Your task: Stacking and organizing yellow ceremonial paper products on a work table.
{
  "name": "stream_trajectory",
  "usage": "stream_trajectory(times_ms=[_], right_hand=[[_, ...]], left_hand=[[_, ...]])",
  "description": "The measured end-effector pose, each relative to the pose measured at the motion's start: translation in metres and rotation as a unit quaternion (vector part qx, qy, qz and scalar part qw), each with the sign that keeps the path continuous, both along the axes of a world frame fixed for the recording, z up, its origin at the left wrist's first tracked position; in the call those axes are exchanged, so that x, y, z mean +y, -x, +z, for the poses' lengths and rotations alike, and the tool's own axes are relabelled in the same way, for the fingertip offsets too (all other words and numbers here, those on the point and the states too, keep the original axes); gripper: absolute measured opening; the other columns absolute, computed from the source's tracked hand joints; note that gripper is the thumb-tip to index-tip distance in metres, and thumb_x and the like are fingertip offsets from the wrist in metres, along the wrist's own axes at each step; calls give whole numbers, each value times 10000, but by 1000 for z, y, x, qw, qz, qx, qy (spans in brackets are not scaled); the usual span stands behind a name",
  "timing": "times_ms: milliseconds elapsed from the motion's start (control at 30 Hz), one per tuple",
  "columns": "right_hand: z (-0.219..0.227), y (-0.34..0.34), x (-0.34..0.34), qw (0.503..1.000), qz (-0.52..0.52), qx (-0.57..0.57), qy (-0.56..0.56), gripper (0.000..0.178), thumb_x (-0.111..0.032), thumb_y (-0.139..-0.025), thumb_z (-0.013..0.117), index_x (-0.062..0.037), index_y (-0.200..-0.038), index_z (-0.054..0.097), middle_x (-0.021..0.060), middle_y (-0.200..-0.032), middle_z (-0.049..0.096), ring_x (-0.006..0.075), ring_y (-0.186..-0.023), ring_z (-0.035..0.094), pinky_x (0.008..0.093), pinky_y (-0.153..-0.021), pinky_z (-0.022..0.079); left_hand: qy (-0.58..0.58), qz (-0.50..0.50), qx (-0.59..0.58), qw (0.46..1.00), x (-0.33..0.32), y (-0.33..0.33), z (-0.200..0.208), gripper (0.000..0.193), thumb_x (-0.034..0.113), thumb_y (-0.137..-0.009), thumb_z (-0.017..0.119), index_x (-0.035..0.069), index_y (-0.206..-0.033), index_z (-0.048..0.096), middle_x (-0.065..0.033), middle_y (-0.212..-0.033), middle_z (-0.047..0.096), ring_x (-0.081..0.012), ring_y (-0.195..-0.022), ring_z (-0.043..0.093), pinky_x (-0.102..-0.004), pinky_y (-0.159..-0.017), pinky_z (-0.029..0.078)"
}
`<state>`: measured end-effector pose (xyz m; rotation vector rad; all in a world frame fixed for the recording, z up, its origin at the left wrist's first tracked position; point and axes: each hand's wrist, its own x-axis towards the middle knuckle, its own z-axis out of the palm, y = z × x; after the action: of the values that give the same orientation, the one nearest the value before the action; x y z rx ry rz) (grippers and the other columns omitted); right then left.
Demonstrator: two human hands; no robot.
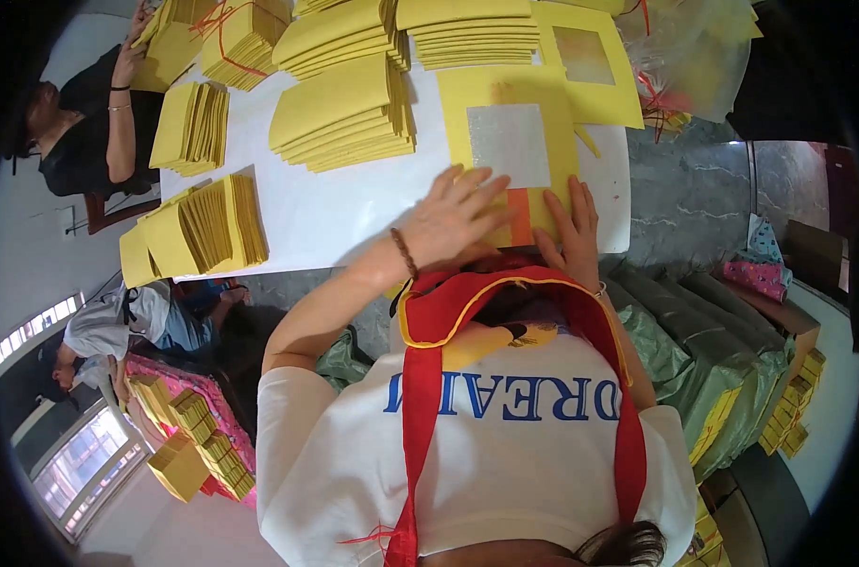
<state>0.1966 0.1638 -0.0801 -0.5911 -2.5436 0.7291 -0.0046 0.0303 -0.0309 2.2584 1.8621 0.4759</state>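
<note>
In front of me on the white table lies a yellow paper sheet (456,104) with a silvery-grey rectangle (508,142) in its middle. An orange strip (519,215) runs from below the rectangle toward me. My left hand (459,215) is over the sheet's lower left part, its fingers spread beside the strip. On the other side of the strip, my right hand (571,227) rests at the sheet's lower right edge with fingers stretched out. Neither hand grips anything that I can see. A second yellow sheet (613,90) with a similar rectangle lies just beyond, at the upper right.
Stacks of folded yellow paper (340,118) cover the far and left parts of the white table (306,222). A clear plastic bag (698,57) is at the far right. Green-wrapped bundles (684,350) stand at my right. Two other people sit at the left.
</note>
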Motion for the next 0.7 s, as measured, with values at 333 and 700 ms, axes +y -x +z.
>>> stream_trajectory(times_ms=[333, 700], right_hand=[[2, 0, -1, 1000, -4, -12, 0, 508, -238, -801, 624, -112, -1277, 497, 200, -1433, 269, 412, -1295, 273, 463, -1040, 281], [-1, 0, 1, 1000, 4, -4, 12, 502, -238, -805, 623, -107, -1274, 499, 196, -1446, 242, 398, -1314, 242, 458, -1053, 259]], left_hand=[[17, 33, 1, 999, 3, -19, -4, 619, 397, -754, 640, 174, -1305, 464, -140, -1380, 370, -333, -1263, 340, -515, -1016, 275], [-48, 56, -25, 997, -1, -16, 0, 549, 312, -683, 701, 92, -1166, 560, -86, -1182, 525, -253, -1055, 479, -377, -853, 374]])
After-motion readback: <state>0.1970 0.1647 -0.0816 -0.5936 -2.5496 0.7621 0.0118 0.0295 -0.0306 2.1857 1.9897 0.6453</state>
